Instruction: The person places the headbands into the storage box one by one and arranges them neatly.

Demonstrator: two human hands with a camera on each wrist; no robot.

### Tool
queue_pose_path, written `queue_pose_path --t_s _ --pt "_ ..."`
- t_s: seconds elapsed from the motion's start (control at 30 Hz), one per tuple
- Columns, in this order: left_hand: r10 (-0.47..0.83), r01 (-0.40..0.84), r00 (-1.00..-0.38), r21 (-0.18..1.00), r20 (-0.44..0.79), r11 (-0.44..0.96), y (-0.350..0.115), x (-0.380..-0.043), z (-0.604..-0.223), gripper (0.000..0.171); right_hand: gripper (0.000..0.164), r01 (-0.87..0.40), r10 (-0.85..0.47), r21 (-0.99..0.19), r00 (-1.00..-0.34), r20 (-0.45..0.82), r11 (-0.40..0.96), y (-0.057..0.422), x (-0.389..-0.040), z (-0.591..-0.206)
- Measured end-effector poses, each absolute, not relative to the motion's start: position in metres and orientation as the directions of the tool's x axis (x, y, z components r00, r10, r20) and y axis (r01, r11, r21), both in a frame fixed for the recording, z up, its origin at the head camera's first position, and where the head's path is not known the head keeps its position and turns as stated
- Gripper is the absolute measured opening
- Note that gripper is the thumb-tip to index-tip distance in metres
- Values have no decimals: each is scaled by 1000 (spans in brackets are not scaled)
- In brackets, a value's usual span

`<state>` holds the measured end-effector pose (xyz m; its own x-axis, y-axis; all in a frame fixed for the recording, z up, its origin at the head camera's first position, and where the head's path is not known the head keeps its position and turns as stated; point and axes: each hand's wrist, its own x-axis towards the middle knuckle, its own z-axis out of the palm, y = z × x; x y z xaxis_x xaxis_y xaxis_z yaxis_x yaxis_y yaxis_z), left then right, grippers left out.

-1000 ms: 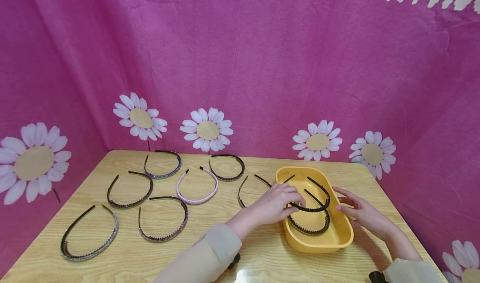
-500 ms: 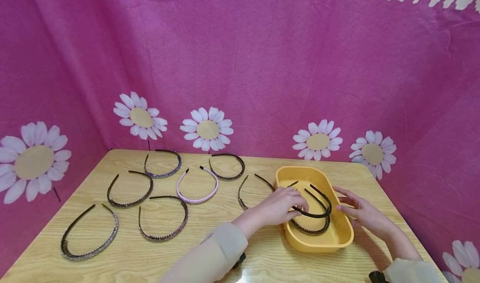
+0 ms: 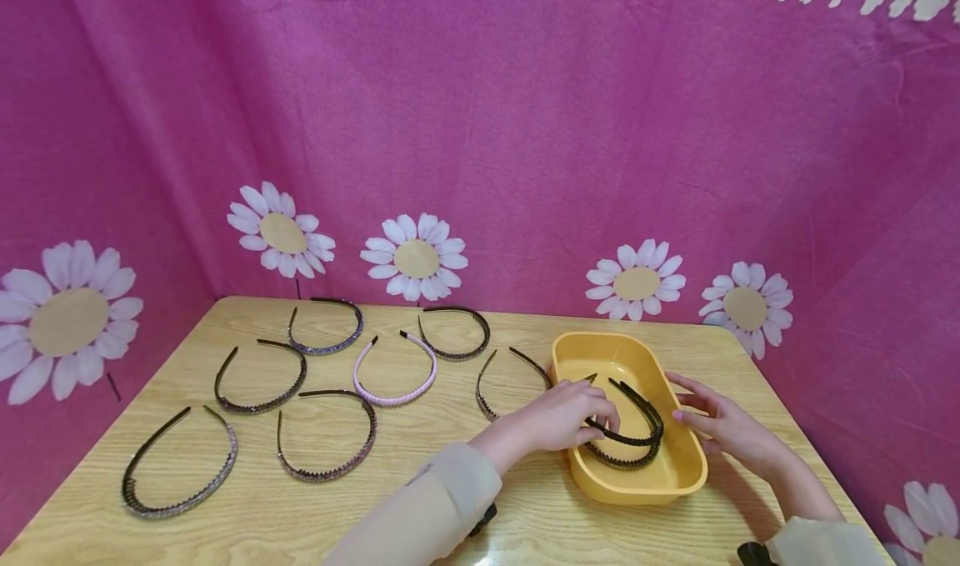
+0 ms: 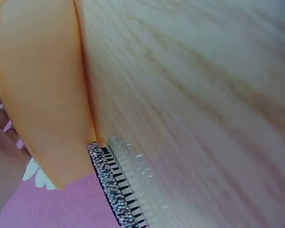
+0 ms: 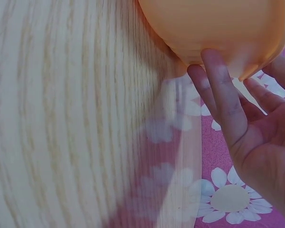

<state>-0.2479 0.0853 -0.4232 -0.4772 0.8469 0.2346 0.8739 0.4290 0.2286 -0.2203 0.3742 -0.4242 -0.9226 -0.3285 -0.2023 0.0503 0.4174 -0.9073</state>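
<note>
My left hand (image 3: 573, 416) pinches a black headband (image 3: 632, 442) inside the yellow plastic bin (image 3: 637, 494), its fingertips over the bin's left part. Just under this band lies another black toothed headband (image 3: 621, 464) on the bin's floor. My right hand (image 3: 727, 428) rests its fingers on the bin's right wall; the right wrist view has the fingers (image 5: 223, 90) fairly straight against the wall, the thumb near the rim. In the left wrist view, the bin's outer wall (image 4: 42, 95) hides what the left hand pinches. A glittery toothed headband (image 4: 111, 185) lies beside it on the table.
Several headbands lie apart on the wooden table (image 3: 420, 466) to the left, among them a lilac one (image 3: 393, 401), a blue glittery one (image 3: 326, 349) and a silvery one (image 3: 180, 508). A pink curtain (image 3: 525, 132) with daisies hangs behind the table.
My left hand has moved slightly right and down, lowering the black headband until it nearly lines up with the one beneath. The right hand and the bin have stayed put.
</note>
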Motion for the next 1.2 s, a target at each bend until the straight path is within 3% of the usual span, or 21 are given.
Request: queue_pose_path --t_s 0.83,1.2 --pt "863 825 -504 289 -15 486 102 -250 -409 14 64 12 -371 -921 -913 -169 390 374 -219 -424" --pt "870 832 -492 275 -38 482 104 -251 -408 14 65 25 -347 -913 -921 -180 406 373 -220 -425"
